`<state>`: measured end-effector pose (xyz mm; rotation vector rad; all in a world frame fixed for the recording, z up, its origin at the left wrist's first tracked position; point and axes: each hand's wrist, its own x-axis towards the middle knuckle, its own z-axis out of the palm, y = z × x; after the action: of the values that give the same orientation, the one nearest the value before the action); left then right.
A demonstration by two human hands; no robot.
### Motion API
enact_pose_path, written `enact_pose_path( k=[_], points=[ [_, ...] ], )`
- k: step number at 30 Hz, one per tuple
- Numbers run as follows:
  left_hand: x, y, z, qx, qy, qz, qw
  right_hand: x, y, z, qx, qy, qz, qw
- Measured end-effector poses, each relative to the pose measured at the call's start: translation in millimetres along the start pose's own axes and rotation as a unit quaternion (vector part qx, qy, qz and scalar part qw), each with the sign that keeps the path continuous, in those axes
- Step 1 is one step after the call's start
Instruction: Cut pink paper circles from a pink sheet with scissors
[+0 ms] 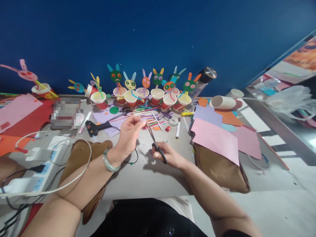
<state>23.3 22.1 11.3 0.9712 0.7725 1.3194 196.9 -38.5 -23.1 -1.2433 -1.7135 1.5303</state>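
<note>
Between its thumb and fingers, my left hand pinches a small purple paper piece. My right hand has its fingers in the black handles of a pair of scissors. The blades point up and left, and their tips are beside the purple piece. Both hands are raised over the middle of the grey table. Behind them lies a pile of coloured sticks and pens. Whether the blades touch the paper is too small to tell.
Paper cups with rabbit-faced figures line the blue wall. A black glue gun lies left of my left hand. Pink paper rests on a brown pouch at the right. A power strip with cables is at the left.
</note>
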Motion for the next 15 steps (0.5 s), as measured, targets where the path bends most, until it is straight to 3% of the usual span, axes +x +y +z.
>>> enact_pose_path(
  k=[15],
  points=[
    [1.1,0.3,0.9,-0.023,0.015,-0.004,1.0,0.2,0.2,-2.2,-0.019,-0.002,0.001,1.0]
  ],
)
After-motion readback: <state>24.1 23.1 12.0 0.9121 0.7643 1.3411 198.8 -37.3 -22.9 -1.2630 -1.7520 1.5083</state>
